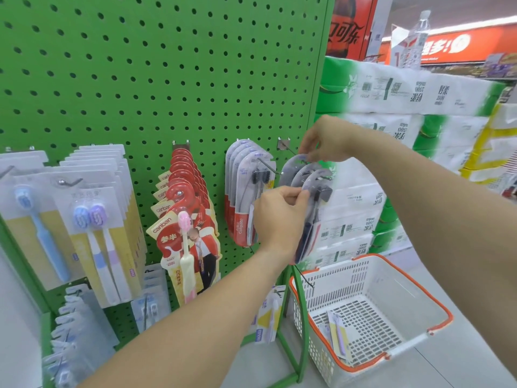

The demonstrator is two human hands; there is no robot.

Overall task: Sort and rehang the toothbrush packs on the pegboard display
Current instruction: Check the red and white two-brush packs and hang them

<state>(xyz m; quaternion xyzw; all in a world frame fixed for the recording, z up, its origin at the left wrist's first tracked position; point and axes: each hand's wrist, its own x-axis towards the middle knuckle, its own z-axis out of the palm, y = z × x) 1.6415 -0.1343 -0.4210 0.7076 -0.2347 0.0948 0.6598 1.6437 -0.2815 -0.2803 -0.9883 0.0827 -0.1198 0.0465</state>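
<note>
A: We log the scene from the left. On the pegboard, the yellow packs, the red packs and the Colgate packs all hang on their own pegs. Our left hand is curled round the lower body of the dark packs, thumb and fingers pinching them together.

B: We add that the right hand pinches the top of the rearmost dark pack at the peg. The dark packs sit at the board's right edge, some already threaded on that peg. The basket on the floor holds a few more packs.

A: We judge the step in hand to be threading the hang-hole. We advise that the right hand line the hole up squarely with the peg tip, while the left steadies the bundle so the hung packs do not slide off.

B: We agree; faces should point outward, matching the neighbours.
</note>
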